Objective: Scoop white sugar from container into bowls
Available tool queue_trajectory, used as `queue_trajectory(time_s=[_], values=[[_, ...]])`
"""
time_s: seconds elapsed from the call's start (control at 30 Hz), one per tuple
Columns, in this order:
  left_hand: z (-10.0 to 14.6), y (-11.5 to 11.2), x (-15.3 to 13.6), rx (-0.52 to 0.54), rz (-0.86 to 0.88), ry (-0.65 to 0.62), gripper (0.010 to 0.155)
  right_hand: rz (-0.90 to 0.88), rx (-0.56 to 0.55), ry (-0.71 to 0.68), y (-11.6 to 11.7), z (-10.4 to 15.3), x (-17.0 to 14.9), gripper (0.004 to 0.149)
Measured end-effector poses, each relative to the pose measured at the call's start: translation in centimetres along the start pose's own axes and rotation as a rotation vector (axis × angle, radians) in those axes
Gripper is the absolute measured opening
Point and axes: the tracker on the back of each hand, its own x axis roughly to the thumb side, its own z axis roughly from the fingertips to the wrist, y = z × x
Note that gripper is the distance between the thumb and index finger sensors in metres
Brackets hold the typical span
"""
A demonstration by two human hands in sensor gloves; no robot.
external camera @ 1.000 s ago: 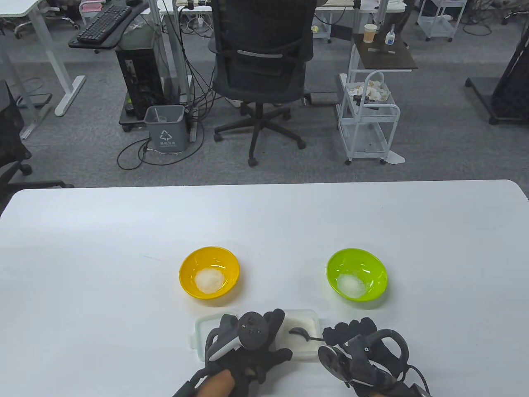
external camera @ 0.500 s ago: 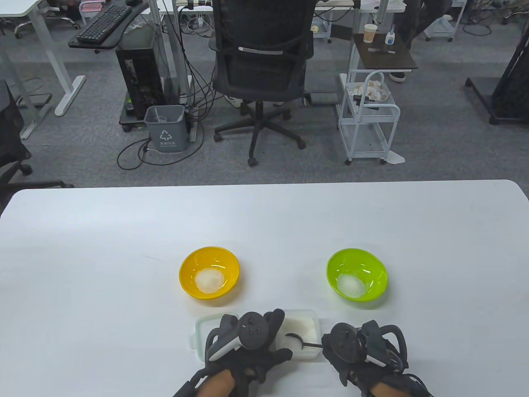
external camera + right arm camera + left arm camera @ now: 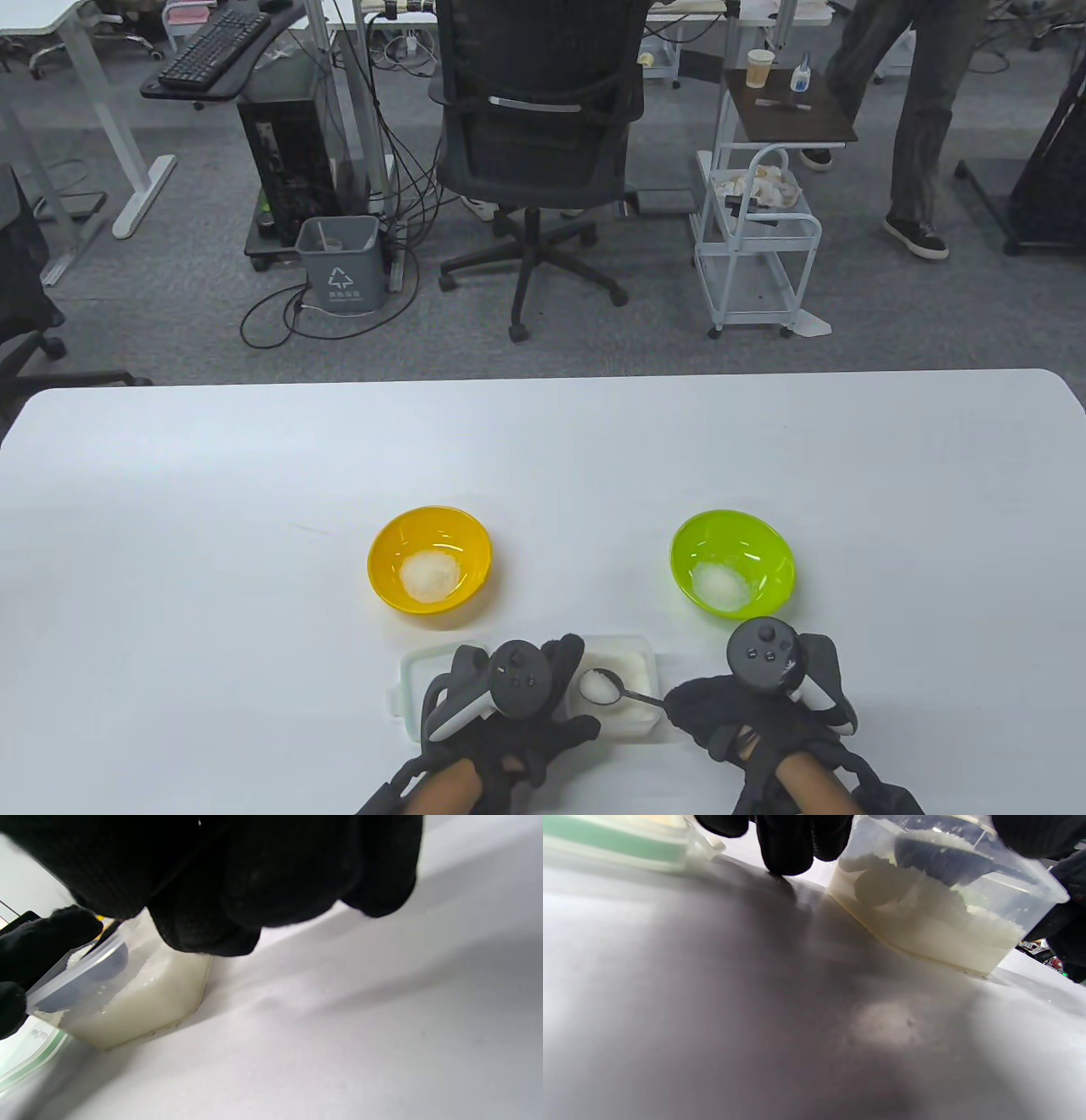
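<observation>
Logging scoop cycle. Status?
Left hand steadies sugar container. Right hand holds spoon, heaped with sugar, over container. Path to green bowl clear.

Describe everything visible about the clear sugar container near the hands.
The container is a clear plastic rectangular box, lid off, on the white table near its front edge, below and between the two bowls. White sugar fills its lower part. The left hand rests on its left side. The right hand holds a spoon, heaped with sugar, over it. A lid lies alongside its left.
</observation>
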Motion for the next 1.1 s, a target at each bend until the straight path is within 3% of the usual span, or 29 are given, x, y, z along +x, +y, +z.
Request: queue_trajectory(time_s=[0.7,0.9,1.1], values=[[0.0,0.0,0.0,-0.004,-0.005,-0.003,0.092,-0.165,0.022,0.03,-0.7,-0.1,-1.7,0.041],[0.0,0.0,0.0,-0.005,-0.004,-0.002,0.092,-0.276,-0.035,0.051,-2.9,0.3,-2.6,0.041],[0.0,0.0,0.0,-0.005,-0.006,-0.002,0.092,-0.373,-0.179,0.156,-6.7,0.4,-5.0,0.041]])
